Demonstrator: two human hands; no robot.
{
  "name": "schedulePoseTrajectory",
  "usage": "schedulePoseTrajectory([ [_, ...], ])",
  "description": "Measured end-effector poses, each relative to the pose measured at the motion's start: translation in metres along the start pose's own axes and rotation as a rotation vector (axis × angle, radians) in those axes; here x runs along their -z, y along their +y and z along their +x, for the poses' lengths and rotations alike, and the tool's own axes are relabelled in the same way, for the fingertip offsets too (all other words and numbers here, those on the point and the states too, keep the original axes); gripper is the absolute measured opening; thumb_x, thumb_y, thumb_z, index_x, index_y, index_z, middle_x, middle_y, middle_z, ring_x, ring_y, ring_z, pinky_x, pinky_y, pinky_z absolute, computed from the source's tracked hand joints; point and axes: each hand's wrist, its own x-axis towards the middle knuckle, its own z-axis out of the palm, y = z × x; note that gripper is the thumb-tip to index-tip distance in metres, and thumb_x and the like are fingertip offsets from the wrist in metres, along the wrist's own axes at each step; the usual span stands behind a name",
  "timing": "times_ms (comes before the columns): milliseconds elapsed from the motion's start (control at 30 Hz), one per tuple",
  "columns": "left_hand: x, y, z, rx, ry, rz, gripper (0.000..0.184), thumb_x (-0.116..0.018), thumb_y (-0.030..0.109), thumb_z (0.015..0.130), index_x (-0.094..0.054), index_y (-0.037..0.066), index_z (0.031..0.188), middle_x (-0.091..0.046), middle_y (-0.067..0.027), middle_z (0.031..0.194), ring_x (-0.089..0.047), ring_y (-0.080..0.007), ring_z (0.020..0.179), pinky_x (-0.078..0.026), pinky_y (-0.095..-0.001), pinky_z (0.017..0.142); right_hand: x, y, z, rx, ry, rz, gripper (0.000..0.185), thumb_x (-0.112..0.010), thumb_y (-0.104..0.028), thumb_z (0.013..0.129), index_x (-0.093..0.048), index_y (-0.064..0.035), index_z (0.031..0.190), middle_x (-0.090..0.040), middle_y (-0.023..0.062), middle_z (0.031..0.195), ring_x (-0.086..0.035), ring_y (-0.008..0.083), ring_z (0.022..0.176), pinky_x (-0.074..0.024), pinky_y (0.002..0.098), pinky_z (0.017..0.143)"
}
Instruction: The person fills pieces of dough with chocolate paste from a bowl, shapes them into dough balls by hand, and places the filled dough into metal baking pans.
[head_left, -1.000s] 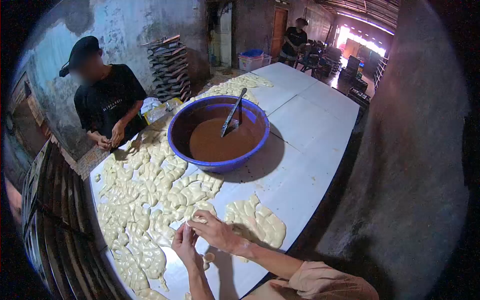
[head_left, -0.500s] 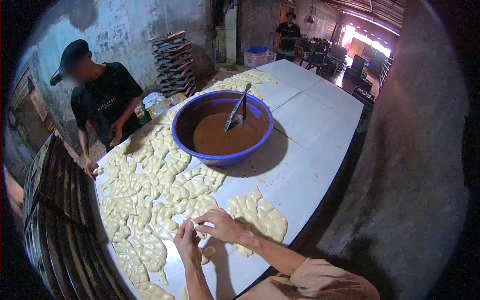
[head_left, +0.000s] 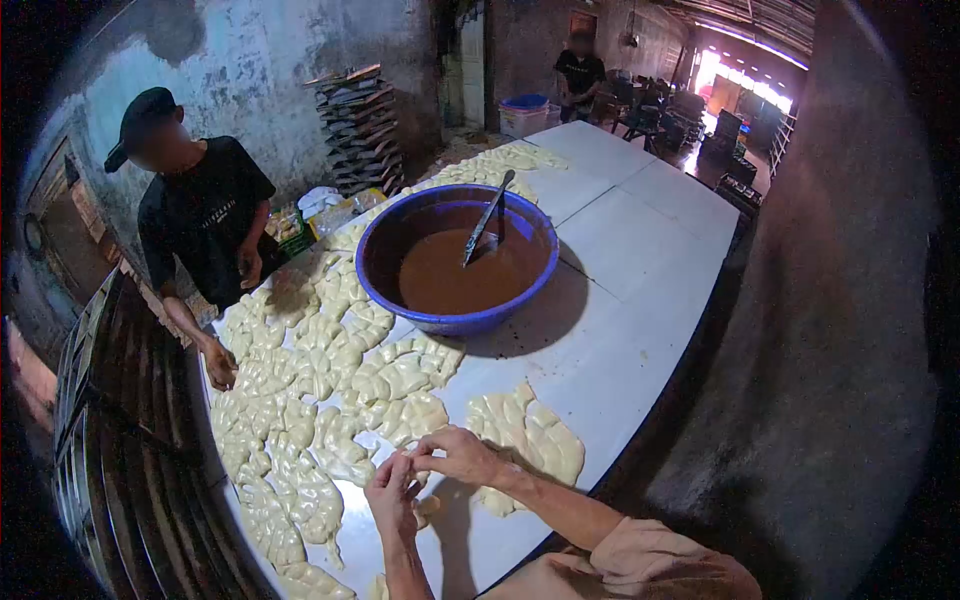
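My left hand [head_left: 394, 488] and my right hand [head_left: 462, 457] meet over the near part of the white table, fingertips pinched together. A small piece of pale dough is between them, mostly hidden by the fingers. Just under my hands lies a small dough piece [head_left: 427, 508]. To the right is a flat slab of dough [head_left: 530, 440], scored into joined lumps. Many soft, shiny dough pieces [head_left: 300, 420] cover the left side of the table.
A blue basin [head_left: 460, 322] of brown filling, a knife-like tool [head_left: 488, 218] leaning in it, stands mid-table [head_left: 640, 260]. A co-worker [head_left: 205, 215] reaches over the dough at left. Stacked trays [head_left: 130, 430] stand at the left edge. Another person [head_left: 579, 75] stands far back.
My hands have shifted slightly right in view, still together, and the dough between them shows less. The co-worker's hand at left has moved further over the dough.
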Motion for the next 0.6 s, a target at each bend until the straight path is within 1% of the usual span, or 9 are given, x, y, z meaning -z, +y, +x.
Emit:
schedulePoseTrajectory([
  [100, 0.012, -0.001, 0.003, 0.041, -0.03, 0.005, 0.026, -0.071, 0.022, 0.091, -0.069, 0.001, 0.106, -0.068, -0.0043, 0.086, -0.06, -0.0095, 0.063, -0.052, -0.0222, 0.051, -0.005, 0.014, 0.0, 0.262, -0.029, -0.185, 0.032, -0.067, -0.031, 0.09, -0.07, -0.0046, 0.109, -0.071, 0.0094, 0.098, -0.064, 0.0269, 0.095, -0.0476, 0.0386, 0.089],
  [133, 0.015, 0.0, 0.004, 0.056, -0.051, -0.029, 0.026, -0.071, 0.022, 0.091, -0.069, 0.001, 0.106, -0.067, -0.0042, 0.085, -0.059, -0.0093, 0.062, -0.051, -0.022, 0.049, -0.006, 0.016, -0.006, 0.247, -0.081, -0.021, 0.03, -0.066, -0.025, 0.092, -0.069, -0.0033, 0.113, -0.068, 0.011, 0.107, -0.061, 0.0252, 0.104, -0.0439, 0.0374, 0.095],
  [233, 0.027, -0.003, 0.008, 0.068, -0.049, -0.017, 0.026, -0.07, 0.019, 0.092, -0.067, 0.0, 0.11, -0.067, -0.0053, 0.085, -0.06, -0.0107, 0.062, -0.051, -0.0231, 0.05, -0.006, -0.002, -0.018, 0.361, -0.039, -0.136, 0.032, -0.066, -0.024, 0.092, -0.067, -0.005, 0.118, -0.066, 0.0109, 0.113, -0.059, 0.0252, 0.109, -0.0436, 0.0379, 0.096],
  [267, 0.02, 0.0, 0.001, 0.055, -0.041, -0.048, 0.027, -0.07, 0.018, 0.091, -0.066, 0.0, 0.111, -0.067, -0.0057, 0.085, -0.061, -0.0112, 0.062, -0.052, -0.0233, 0.051, -0.016, 0.029, -0.012, 0.385, -0.06, -0.162, 0.029, -0.069, -0.02, 0.091, -0.068, -0.0047, 0.116, -0.063, 0.0101, 0.12, -0.057, 0.0226, 0.112, -0.0439, 0.0373, 0.097],
  [367, 0.007, 0.006, -0.015, -0.007, -0.045, 0.011, 0.028, -0.069, 0.013, 0.091, -0.064, 0.0, 0.115, -0.068, -0.0066, 0.088, -0.066, -0.0139, 0.073, -0.059, -0.0274, 0.06, -0.024, 0.028, -0.015, 0.241, 0.058, 0.056, 0.025, -0.071, -0.014, 0.089, -0.068, -0.004, 0.112, -0.056, 0.0102, 0.128, -0.056, 0.0212, 0.112, -0.0439, 0.0359, 0.098],
  [400, 0.01, 0.004, -0.014, -0.026, -0.057, 0.026, 0.027, -0.069, 0.012, 0.09, -0.065, 0.001, 0.115, -0.068, -0.0063, 0.089, -0.067, -0.0141, 0.076, -0.059, -0.0282, 0.062, -0.03, 0.031, -0.014, 0.286, 0.147, 0.052, 0.032, -0.071, -0.015, 0.088, -0.065, -0.0045, 0.117, -0.054, 0.0086, 0.125, -0.057, 0.0212, 0.111, -0.0439, 0.037, 0.098],
  [500, 0.013, 0.0, -0.013, -0.088, -0.109, 0.092, 0.026, -0.066, 0.015, 0.092, -0.065, 0.0, 0.114, -0.068, -0.0081, 0.095, -0.067, -0.0149, 0.083, -0.06, -0.0296, 0.064, -0.045, 0.017, -0.015, 0.15, 0.24, 0.418, 0.02, -0.069, -0.01, 0.09, -0.066, -0.0021, 0.108, -0.056, 0.011, 0.128, -0.059, 0.0213, 0.107, -0.046, 0.0351, 0.097],
  [533, 0.013, 0.0, -0.014, -0.111, -0.129, 0.116, 0.026, -0.065, 0.016, 0.093, -0.065, 0.0, 0.114, -0.068, -0.0092, 0.099, -0.067, -0.0152, 0.085, -0.06, -0.0298, 0.065, -0.052, 0.013, -0.014, 0.224, 0.363, 0.393, 0.018, -0.068, -0.009, 0.09, -0.065, -0.0022, 0.106, -0.063, 0.0108, 0.115, -0.062, 0.0233, 0.103, -0.049, 0.0361, 0.092],
  [600, 0.011, -0.003, -0.018, -0.145, -0.16, 0.118, 0.027, -0.062, 0.018, 0.096, -0.065, 0.0, 0.115, -0.068, -0.0102, 0.103, -0.066, -0.0154, 0.09, -0.061, -0.0319, 0.069, -0.056, 0.005, -0.016, 0.238, 0.506, 0.061, 0.017, -0.068, -0.01, 0.09, -0.064, -0.0026, 0.104, -0.066, 0.011, 0.106, -0.064, 0.0257, 0.099, -0.0502, 0.0363, 0.09],
])
